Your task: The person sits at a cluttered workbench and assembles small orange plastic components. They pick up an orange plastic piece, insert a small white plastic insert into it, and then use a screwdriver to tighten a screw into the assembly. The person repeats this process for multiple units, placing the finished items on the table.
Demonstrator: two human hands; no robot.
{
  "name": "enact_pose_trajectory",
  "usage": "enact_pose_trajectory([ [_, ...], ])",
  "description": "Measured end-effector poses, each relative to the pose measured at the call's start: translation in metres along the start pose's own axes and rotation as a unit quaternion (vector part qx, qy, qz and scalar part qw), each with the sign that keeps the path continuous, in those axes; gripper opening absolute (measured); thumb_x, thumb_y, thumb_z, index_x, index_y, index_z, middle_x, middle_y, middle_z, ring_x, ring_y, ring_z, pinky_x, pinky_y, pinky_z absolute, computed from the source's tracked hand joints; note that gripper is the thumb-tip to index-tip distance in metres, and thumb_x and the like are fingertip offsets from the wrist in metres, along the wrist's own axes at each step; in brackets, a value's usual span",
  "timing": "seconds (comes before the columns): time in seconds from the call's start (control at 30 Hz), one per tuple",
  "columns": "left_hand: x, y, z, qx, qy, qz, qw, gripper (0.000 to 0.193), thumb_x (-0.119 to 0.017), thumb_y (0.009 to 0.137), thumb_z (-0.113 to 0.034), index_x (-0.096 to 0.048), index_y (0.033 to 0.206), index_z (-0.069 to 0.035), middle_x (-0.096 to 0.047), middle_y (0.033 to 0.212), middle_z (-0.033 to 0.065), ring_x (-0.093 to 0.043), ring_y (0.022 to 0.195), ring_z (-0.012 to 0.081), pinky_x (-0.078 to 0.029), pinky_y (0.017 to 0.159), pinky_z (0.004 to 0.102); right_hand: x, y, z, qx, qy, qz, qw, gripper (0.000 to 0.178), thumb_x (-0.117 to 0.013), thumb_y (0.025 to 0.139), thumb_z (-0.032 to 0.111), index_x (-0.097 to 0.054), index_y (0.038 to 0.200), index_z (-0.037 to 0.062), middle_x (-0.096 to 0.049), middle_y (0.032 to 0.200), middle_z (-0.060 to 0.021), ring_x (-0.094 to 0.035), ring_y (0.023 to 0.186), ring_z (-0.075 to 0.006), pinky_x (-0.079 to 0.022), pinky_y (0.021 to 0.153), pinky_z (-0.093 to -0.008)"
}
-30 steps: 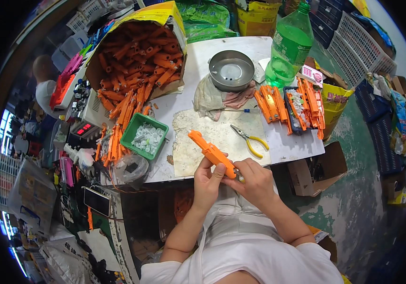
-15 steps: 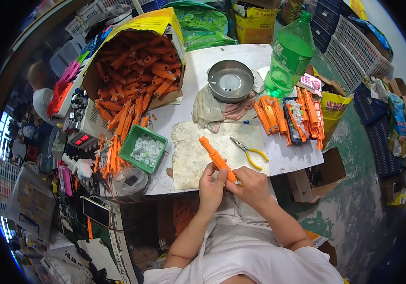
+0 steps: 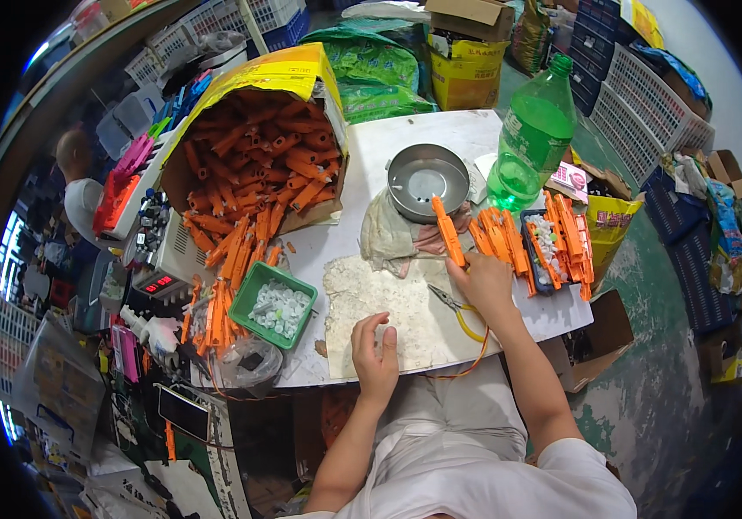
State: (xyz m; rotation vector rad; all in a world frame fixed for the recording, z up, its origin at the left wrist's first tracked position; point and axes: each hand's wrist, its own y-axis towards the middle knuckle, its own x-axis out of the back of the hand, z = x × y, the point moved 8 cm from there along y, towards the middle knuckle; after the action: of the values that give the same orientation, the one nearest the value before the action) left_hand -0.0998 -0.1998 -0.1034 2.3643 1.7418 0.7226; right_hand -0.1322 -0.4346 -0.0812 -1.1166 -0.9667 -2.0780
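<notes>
My right hand (image 3: 485, 284) grips one end of an orange plastic housing (image 3: 447, 232). It points away from me, beside a row of similar orange housings (image 3: 499, 235) on the right of the table. Over the pale worn mat (image 3: 349, 294), near its front edge, my left hand (image 3: 375, 356) holds nothing; its thumb and fingers are apart. Yellow-handled pliers (image 3: 473, 324) lie on the mat below my right forearm and hand. A thin red-and-yellow wire (image 3: 466, 370) curves along the table's front edge. The steel bowl (image 3: 430, 182), holding a few small pieces, stands beyond the housing.
A tipped yellow carton (image 3: 297, 65) spills orange housings at left. Near it stands a green tub (image 3: 260, 334) of small translucent pieces. At right are a green bottle (image 3: 531, 134) and a dark tray (image 3: 534, 249) with white pieces and orange housings. A cloth (image 3: 384, 233) lies beside the bowl.
My right hand has carried the orange housing forward and right, from near my lap to the row. My left hand has let go of it and stays near the mat's front edge.
</notes>
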Motion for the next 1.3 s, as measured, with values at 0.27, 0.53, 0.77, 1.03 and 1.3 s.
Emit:
enact_pose_trajectory([
  [0.27, -0.003, 0.000, -0.003, -0.016, 0.022, 0.006, 1.000, 0.015, -0.056, 0.090, -0.012, -0.062, 0.099, -0.002, -0.060, 0.095, 0.0116, -0.055, 0.091, 0.0275, -0.044, 0.079, 0.0340, -0.004, 0.002, -0.009, -0.034, 0.022, 0.029, 0.999, 0.044, -0.061, 0.080, 0.046, -0.067, 0.071, 0.0035, -0.063, 0.062, -0.0167, -0.063, 0.059, -0.0346, -0.047, 0.057, -0.0466],
  [0.53, -0.004, 0.002, -0.012, -0.047, 0.050, 0.016, 0.997, 0.012, -0.055, 0.090, -0.009, -0.064, 0.095, -0.003, -0.061, 0.092, 0.0114, -0.055, 0.086, 0.0253, -0.048, 0.066, 0.0312, -0.003, 0.002, -0.008, -0.044, 0.018, 0.050, 0.998, 0.042, -0.062, 0.080, 0.046, -0.069, 0.074, 0.0050, -0.064, 0.064, -0.0164, -0.063, 0.063, -0.0348, -0.046, 0.062, -0.0478],
  [0.77, -0.005, 0.002, -0.014, -0.062, 0.055, 0.013, 0.996, 0.011, -0.055, 0.089, -0.008, -0.064, 0.093, -0.003, -0.062, 0.087, 0.0106, -0.056, 0.080, 0.0245, -0.047, 0.065, 0.0316, -0.004, 0.002, -0.008, -0.046, 0.030, 0.055, 0.997, 0.041, -0.062, 0.079, 0.046, -0.069, 0.075, 0.0052, -0.064, 0.066, -0.0160, -0.063, 0.063, -0.0344, -0.046, 0.063, -0.0480],
  [1.03, -0.004, 0.000, -0.011, -0.060, 0.054, 0.009, 0.997, 0.011, -0.056, 0.088, -0.008, -0.064, 0.093, -0.002, -0.061, 0.081, 0.0111, -0.056, 0.072, 0.0250, -0.044, 0.066, 0.0334, -0.006, 0.001, -0.007, -0.045, 0.034, 0.054, 0.997, 0.041, -0.061, 0.079, 0.045, -0.069, 0.074, 0.0055, -0.064, 0.065, -0.0157, -0.063, 0.063, -0.0346, -0.045, 0.063, -0.0486],
  [1.3, -0.005, 0.001, -0.013, -0.040, 0.049, 0.009, 0.998, 0.012, -0.056, 0.088, -0.009, -0.064, 0.094, -0.002, -0.062, 0.080, 0.0118, -0.056, 0.070, 0.0259, -0.045, 0.066, 0.0351, -0.003, 0.003, -0.007, -0.037, 0.029, 0.031, 0.998, 0.042, -0.060, 0.079, 0.046, -0.070, 0.074, 0.0057, -0.064, 0.067, -0.0177, -0.063, 0.063, -0.0350, -0.046, 0.059, -0.0472],
])
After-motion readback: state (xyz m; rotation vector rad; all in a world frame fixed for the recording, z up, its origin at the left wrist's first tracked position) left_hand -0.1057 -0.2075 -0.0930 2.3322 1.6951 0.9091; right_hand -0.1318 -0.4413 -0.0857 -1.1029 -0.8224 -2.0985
